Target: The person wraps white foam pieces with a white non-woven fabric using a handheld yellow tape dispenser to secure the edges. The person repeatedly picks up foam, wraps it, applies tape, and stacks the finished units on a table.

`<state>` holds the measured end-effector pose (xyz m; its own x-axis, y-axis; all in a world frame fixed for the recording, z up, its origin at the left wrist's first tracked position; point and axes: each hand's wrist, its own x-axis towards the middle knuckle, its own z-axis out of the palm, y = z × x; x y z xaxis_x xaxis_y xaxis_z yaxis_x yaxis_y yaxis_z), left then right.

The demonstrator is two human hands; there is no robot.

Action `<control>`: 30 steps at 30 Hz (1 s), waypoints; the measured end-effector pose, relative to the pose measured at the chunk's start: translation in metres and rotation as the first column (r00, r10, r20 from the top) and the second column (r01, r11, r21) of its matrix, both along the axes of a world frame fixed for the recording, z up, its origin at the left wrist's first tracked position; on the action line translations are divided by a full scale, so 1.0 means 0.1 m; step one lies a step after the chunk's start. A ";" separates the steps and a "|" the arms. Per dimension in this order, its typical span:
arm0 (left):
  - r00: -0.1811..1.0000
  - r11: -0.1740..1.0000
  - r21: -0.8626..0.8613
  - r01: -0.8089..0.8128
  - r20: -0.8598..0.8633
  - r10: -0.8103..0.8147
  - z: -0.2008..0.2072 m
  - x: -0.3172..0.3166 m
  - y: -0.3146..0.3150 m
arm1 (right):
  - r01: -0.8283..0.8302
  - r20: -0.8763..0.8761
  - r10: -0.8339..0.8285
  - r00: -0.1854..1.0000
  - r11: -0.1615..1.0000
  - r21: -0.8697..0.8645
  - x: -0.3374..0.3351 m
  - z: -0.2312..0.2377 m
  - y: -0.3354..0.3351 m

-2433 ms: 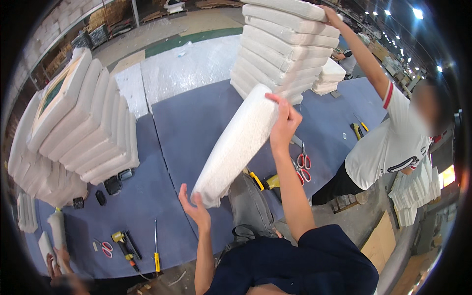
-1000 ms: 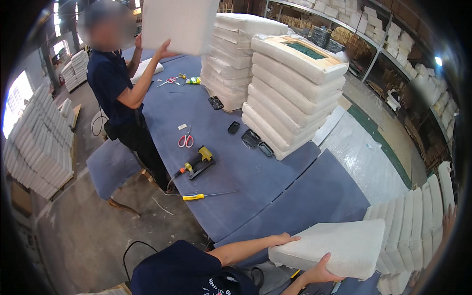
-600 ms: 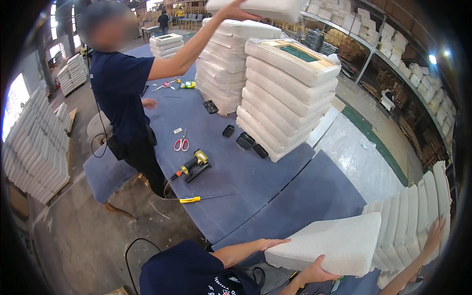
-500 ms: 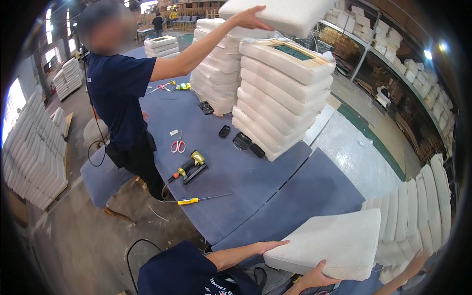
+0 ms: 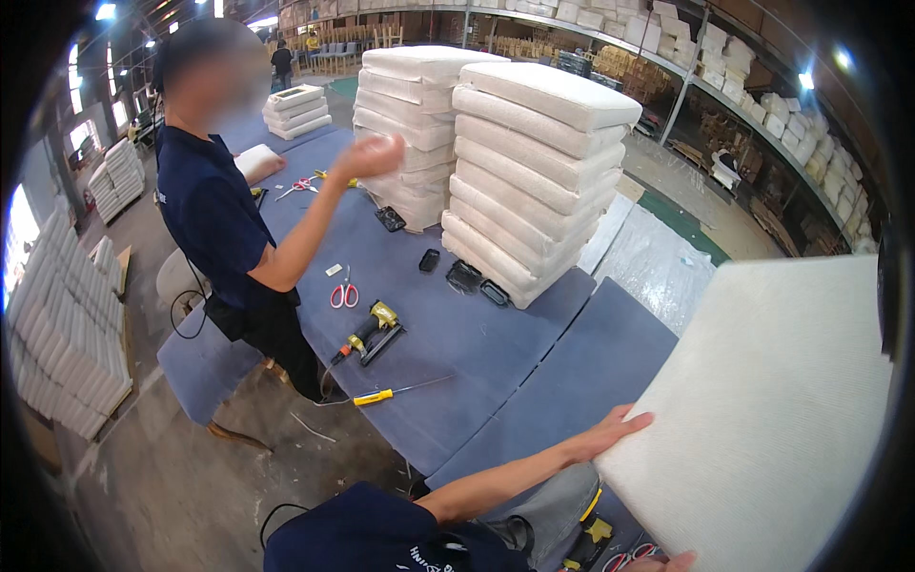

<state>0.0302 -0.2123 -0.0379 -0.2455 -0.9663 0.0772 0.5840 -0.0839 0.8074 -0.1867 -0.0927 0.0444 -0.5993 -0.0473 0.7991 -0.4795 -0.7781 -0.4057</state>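
A large off-white seat cushion is held up at the right, between my hands. My left hand grips its left edge, thumb on the upper face and the other fingers mostly hidden beneath. At the lower edge my right hand takes the cushion's near corner; only part of it shows. Below the cushion, a second pair of red-handled scissors and a yellow and black tool lie partly covered on the table.
On the blue-grey table lie a yellow-handled screwdriver, a nail gun, scissors and black trays. Two cushion stacks stand behind. A co-worker stands at the left side.
My cushion has come up and closer, turning to show its broad face. The co-worker's cushion now tops the nearer stack, and that arm has drawn back. Another hand at lower right has left view.
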 end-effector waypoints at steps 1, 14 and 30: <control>1.000 0.999 -0.047 0.000 -0.013 0.000 0.19 -0.02 0.02 | -0.018 0.044 0.020 0.999 0.999 -0.035 -0.07 -0.01 -0.02; 0.960 0.635 -0.723 0.271 0.255 -0.119 2.17 -0.24 0.17 | 0.476 0.253 -0.416 0.873 0.840 -0.261 -1.32 0.35 -0.94; -0.288 0.985 -0.072 0.156 0.951 0.115 -3.21 1.22 1.05 | 0.415 0.060 -0.412 0.909 0.885 -0.210 -1.17 3.18 0.47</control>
